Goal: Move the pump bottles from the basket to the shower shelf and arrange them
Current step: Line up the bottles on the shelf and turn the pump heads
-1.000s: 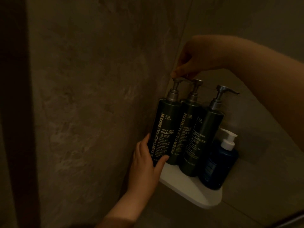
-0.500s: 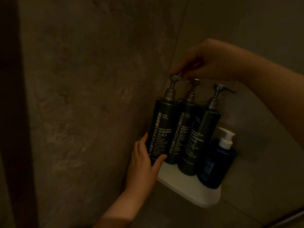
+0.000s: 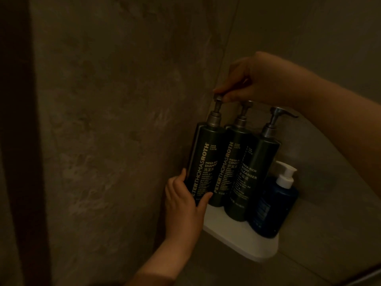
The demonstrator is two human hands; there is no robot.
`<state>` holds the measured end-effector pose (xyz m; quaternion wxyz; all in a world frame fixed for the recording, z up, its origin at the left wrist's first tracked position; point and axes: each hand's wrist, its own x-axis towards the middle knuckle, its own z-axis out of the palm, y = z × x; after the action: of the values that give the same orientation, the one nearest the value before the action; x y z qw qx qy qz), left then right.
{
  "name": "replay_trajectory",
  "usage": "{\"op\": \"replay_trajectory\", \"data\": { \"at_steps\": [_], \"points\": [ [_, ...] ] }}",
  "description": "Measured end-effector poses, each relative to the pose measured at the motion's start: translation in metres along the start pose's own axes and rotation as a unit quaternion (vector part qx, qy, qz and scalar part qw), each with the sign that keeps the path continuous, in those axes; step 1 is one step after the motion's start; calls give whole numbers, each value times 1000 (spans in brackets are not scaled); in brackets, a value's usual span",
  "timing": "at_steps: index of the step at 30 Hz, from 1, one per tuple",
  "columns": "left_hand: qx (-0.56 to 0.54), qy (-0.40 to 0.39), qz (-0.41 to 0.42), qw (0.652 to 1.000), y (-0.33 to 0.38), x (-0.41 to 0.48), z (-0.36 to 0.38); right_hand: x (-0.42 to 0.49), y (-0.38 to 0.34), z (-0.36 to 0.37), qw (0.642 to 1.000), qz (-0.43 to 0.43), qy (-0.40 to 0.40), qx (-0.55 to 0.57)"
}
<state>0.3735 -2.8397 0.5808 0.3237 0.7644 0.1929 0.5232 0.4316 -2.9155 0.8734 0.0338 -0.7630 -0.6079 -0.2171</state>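
Three tall dark pump bottles stand in a row on the white corner shelf (image 3: 243,242): shampoo bottle (image 3: 204,162) at the left, conditioner bottle (image 3: 228,164) in the middle, body cleanser bottle (image 3: 253,174) to the right. My left hand (image 3: 183,205) wraps the lower part of the shampoo bottle. My right hand (image 3: 257,79) comes from above and pinches the shampoo bottle's pump head. The basket is out of view.
A shorter blue bottle with a white pump (image 3: 274,203) stands at the shelf's right end. Rough stone-look walls meet in the corner behind the shelf. A dark vertical edge (image 3: 22,141) runs down the left. The scene is dim.
The right hand's fingers have closed tighter over the shampoo pump head, and its nozzle now sits hidden under them. The left hand keeps its hold low on the same bottle.
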Motion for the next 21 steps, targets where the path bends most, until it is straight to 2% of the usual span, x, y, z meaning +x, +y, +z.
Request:
{"op": "replay_trajectory", "data": {
  "at_steps": [12, 16, 21],
  "points": [
    [59, -5, 6, 998, 5, -2, 1, 0, -4, 1, 999, -14, 13, -26],
    [79, 2, 40, 996, 1, -11, -8, -1, -2, 2, 999, -17, 29, -29],
    [79, 11, 120, 989, 0, -16, -14, -4, -1, 1, 999, -2, 45, -5]
  ]
}}
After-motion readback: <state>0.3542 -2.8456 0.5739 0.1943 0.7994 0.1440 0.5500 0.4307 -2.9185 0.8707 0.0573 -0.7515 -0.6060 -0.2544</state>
